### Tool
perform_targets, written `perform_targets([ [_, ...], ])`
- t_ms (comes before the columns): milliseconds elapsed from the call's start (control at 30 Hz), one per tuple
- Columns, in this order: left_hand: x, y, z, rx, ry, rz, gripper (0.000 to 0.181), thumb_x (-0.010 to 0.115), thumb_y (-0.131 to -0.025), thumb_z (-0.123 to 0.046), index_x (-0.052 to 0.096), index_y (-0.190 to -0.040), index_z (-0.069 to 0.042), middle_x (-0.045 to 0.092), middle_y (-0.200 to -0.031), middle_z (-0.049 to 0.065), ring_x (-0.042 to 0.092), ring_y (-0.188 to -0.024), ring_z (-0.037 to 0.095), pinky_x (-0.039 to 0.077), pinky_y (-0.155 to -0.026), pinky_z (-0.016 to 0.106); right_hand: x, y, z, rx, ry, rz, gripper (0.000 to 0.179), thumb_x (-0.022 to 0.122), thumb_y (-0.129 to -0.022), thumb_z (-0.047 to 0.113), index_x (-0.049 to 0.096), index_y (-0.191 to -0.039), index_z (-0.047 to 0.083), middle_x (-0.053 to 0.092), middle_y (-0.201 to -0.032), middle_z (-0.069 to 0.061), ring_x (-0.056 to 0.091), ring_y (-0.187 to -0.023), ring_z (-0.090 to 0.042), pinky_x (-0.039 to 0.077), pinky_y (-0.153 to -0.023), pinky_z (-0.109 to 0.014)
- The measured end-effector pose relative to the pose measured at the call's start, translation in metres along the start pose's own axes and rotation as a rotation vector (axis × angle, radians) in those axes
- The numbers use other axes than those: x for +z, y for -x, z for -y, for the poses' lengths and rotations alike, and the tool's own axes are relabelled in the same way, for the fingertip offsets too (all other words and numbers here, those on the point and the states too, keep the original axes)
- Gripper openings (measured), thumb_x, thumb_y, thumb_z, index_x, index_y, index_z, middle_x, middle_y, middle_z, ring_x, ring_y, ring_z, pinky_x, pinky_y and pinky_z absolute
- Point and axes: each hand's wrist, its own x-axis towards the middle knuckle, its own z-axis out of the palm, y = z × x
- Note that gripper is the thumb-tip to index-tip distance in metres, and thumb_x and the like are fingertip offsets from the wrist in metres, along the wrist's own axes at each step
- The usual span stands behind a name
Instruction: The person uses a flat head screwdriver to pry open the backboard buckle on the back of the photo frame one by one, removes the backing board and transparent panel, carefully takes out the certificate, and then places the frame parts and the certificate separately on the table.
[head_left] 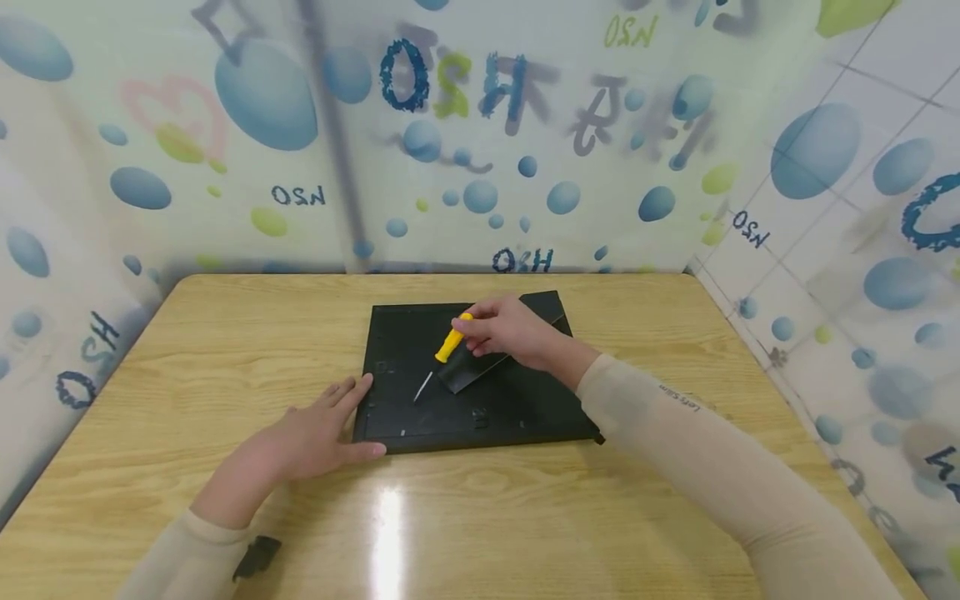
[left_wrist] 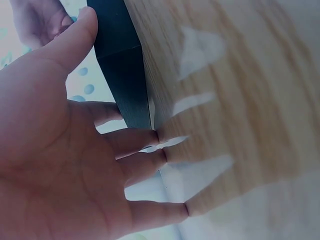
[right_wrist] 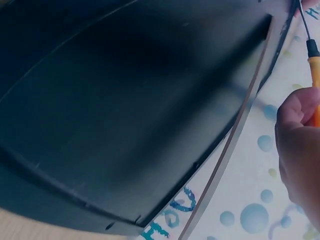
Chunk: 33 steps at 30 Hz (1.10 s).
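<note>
A flat black picture frame [head_left: 517, 412] lies back side up on the wooden table, with a black stand flap [head_left: 468, 377] slanting up from its back. My right hand [head_left: 517, 332] holds a screwdriver [head_left: 452, 342] by its yellow handle, above the frame. The thin metal shaft points down and to the left, its tip close over the backing; whether it touches cannot be told. At the frame's near left corner rests my left hand [head_left: 318, 429], fingers spread and thumb on the front edge. The left wrist view shows this palm [left_wrist: 65, 150] beside the frame's dark side [left_wrist: 120, 65].
Around the frame spreads the light wooden tabletop [head_left: 225, 350]. A small black piece [head_left: 257, 557] is beside the left sleeve. Patterned curtain [head_left: 450, 167] hangs behind the table's far edge and along the sides.
</note>
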Motion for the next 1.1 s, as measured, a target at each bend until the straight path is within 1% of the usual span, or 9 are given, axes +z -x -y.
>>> perform_targets([
  [100,0.0,0.001,-0.001,-0.001,-0.006,-0.001,0.116,0.064,-0.093,-0.076,0.011,-0.173,-0.012,0.02,-0.173,0.033,0.022,-0.158,0.059,0.025,-0.106,0.092,0.005,-0.001,0.0,0.004,-0.047,0.038,0.043,0.065,-0.108,0.025,0.062,-0.14,-0.003,0.068,-0.12,-0.018,0.071,-0.1,-0.024,0.064,-0.091,-0.03],
  [200,0.0,0.001,-0.001,-0.007,-0.004,0.001,0.116,0.064,-0.092,-0.076,0.011,-0.173,-0.012,0.02,-0.173,0.033,0.022,-0.158,0.059,0.025,-0.106,0.092,0.01,-0.004,0.001,0.006,-0.059,0.07,0.044,0.061,-0.11,0.022,0.059,-0.145,-0.004,0.069,-0.125,-0.018,0.074,-0.104,-0.027,0.065,-0.092,-0.031],
  [333,0.0,0.0,-0.001,-0.015,-0.004,0.002,0.116,0.064,-0.092,-0.076,0.011,-0.172,-0.011,0.021,-0.172,0.034,0.023,-0.158,0.059,0.025,-0.106,0.092,0.017,-0.008,0.001,0.01,-0.006,0.084,0.042,0.057,-0.111,0.017,0.057,-0.149,-0.002,0.07,-0.128,-0.019,0.073,-0.099,-0.025,0.065,-0.088,-0.03],
  [533,0.001,-0.001,-0.002,-0.021,-0.01,-0.001,0.116,0.064,-0.092,-0.077,0.012,-0.172,-0.011,0.022,-0.172,0.033,0.024,-0.157,0.058,0.026,-0.106,0.092,0.028,-0.013,0.001,0.023,0.093,0.068,0.04,0.055,-0.112,0.016,0.058,-0.149,0.001,0.07,-0.124,-0.018,0.07,-0.088,-0.02,0.065,-0.082,-0.028],
  [667,-0.001,-0.001,-0.003,-0.019,-0.005,0.002,0.116,0.063,-0.092,-0.077,0.011,-0.173,-0.012,0.022,-0.173,0.033,0.023,-0.158,0.059,0.026,-0.106,0.092,0.033,-0.017,0.0,0.035,0.106,0.057,0.039,0.055,-0.112,0.015,0.058,-0.148,0.0,0.07,-0.124,-0.018,0.07,-0.084,-0.018,0.066,-0.081,-0.028],
  [967,-0.001,-0.001,-0.003,-0.024,0.0,0.007,0.116,0.064,-0.092,-0.077,0.011,-0.173,-0.012,0.021,-0.173,0.033,0.023,-0.158,0.059,0.025,-0.107,0.092,0.045,-0.024,0.001,0.063,0.149,0.083,0.038,0.054,-0.112,0.014,0.059,-0.147,0.001,0.069,-0.119,-0.017,0.069,-0.08,-0.018,0.065,-0.078,-0.026],
  [1100,-0.001,0.0,-0.003,-0.025,0.001,0.006,0.116,0.063,-0.092,-0.078,0.011,-0.173,-0.012,0.021,-0.173,0.032,0.022,-0.158,0.059,0.024,-0.107,0.092,0.048,-0.024,0.004,0.083,0.149,0.103,0.04,0.055,-0.112,0.015,0.056,-0.15,0.002,0.069,-0.119,-0.017,0.069,-0.079,-0.018,0.065,-0.077,-0.026],
])
